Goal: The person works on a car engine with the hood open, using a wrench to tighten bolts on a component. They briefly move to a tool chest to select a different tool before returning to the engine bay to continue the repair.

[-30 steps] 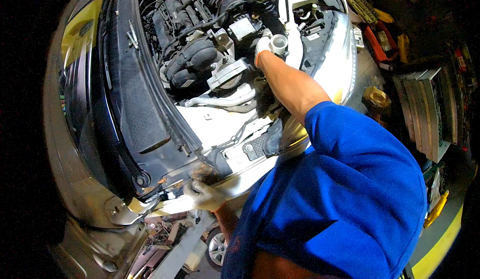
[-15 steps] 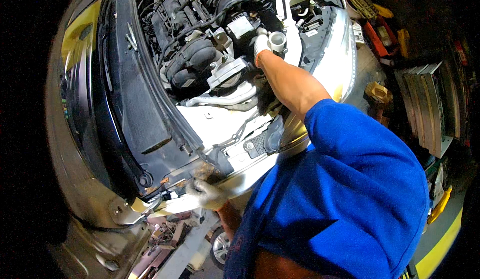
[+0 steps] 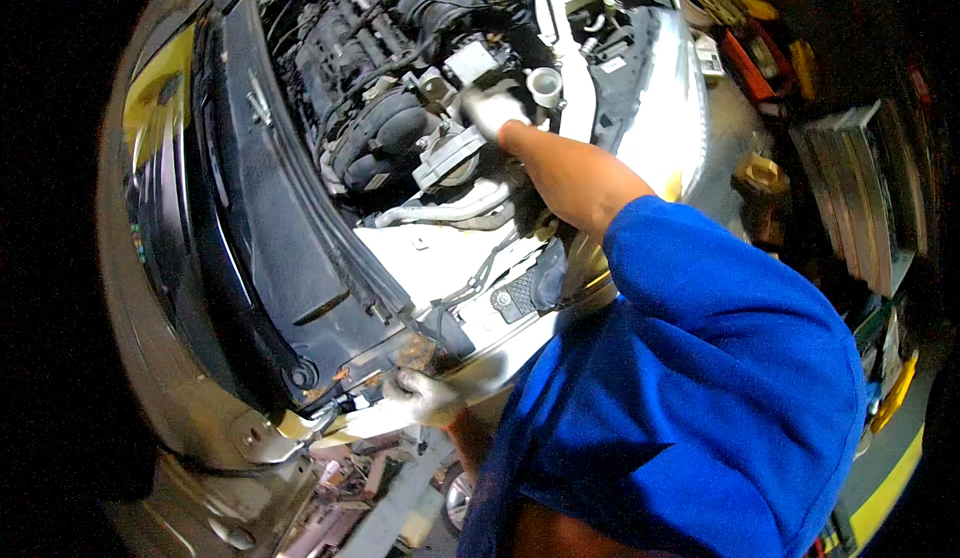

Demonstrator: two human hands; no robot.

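Note:
My right hand (image 3: 492, 113), in a white glove, reaches into the engine bay and is blurred by motion. It is just left of an upright white filler neck with a round opening (image 3: 544, 85), seemingly apart from it. Below the hand is a silver metal bracket-like part (image 3: 450, 158); a silver box-shaped part (image 3: 471, 61) sits just above. My gloved left hand (image 3: 424, 398) lies on the white fender edge (image 3: 375, 420) near the windscreen corner, its fingers curled over it. What lies under its fingers is hidden.
Black engine parts and hoses (image 3: 390, 123) fill the bay. A wiper cowl (image 3: 280, 228) runs along the left. To the right stand a red tray (image 3: 755, 63) and a stack of metal panels (image 3: 855, 198). A wheel (image 3: 458, 498) shows below the fender.
My right hand has moved left and slightly down, away from the white filler neck. My left hand stays on the fender edge. The view has shifted a little, and something red shows at the top.

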